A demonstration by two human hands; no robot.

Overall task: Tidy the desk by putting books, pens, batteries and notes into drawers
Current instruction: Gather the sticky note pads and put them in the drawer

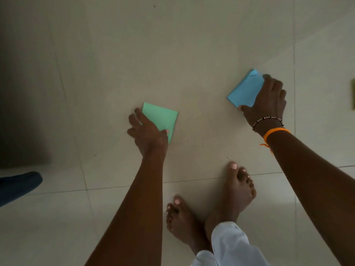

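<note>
Both arms reach straight down toward a pale tiled floor (96, 93). The left hand (148, 134) pinches a green note (163, 119) between thumb and fingers, the other fingers spread loosely. The right hand (266, 103) (beaded bracelet and orange thread at the wrist) clasps a blue note pad (245, 90) — thumb at its near corner, fingers over the far edge. Both papers sit at floor level; whether they touch the tiles I cannot tell. Bare feet (238, 191) stand just below, one ahead of the other.
</note>
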